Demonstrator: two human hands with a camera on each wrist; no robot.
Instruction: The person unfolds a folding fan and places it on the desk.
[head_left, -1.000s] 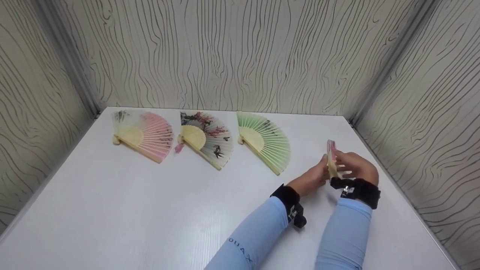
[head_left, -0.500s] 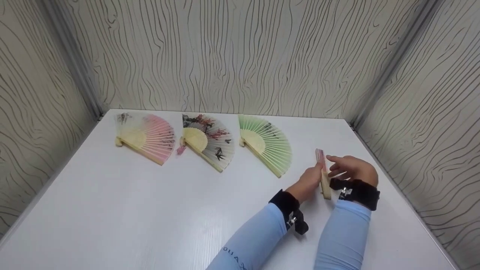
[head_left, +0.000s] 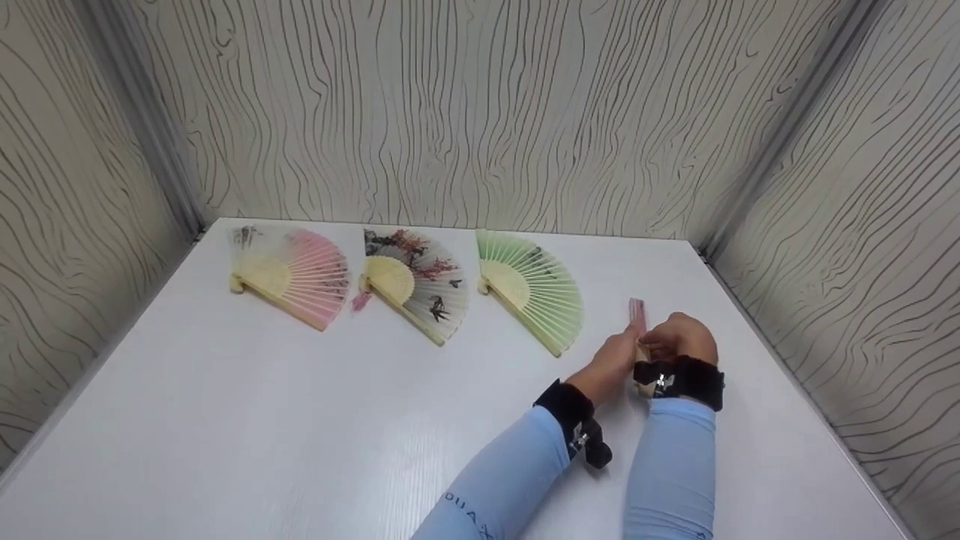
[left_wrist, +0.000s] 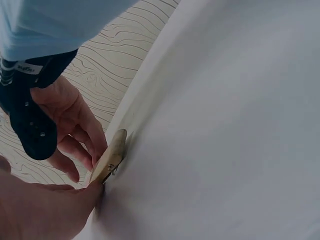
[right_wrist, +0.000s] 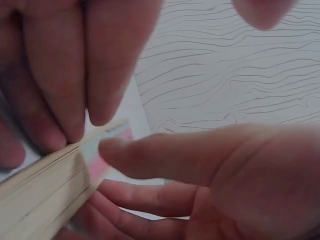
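Observation:
Near the right side of the table, a folded hand fan (head_left: pixel 637 313) points away from me, with pink cloth at its far end. My left hand (head_left: pixel 611 361) grips it from the left. In the right wrist view the left thumb presses on the cloth part of the fan (right_wrist: pixel 42 200), and the other left fingers lie beneath. My right hand (head_left: pixel 684 337) is at the fan's right side. Its fingers (right_wrist: pixel 55 75) reach down, fairly straight, to the edge of the wooden ribs, and its thumb stands apart. The fan's pivot end (left_wrist: pixel 117 142) shows in the left wrist view.
Three spread fans lie in a row at the back of the white table (head_left: pixel 300 420): a pink one (head_left: pixel 319 274), a grey one with painted blossoms (head_left: pixel 431 281) and a green one (head_left: pixel 551 289). Patterned panels (head_left: pixel 450 112) enclose the table's back and sides.
The folded fan has shifted left and toward me in my left hand, closer to the table. My right hand first came away from it, then moved left against its side.

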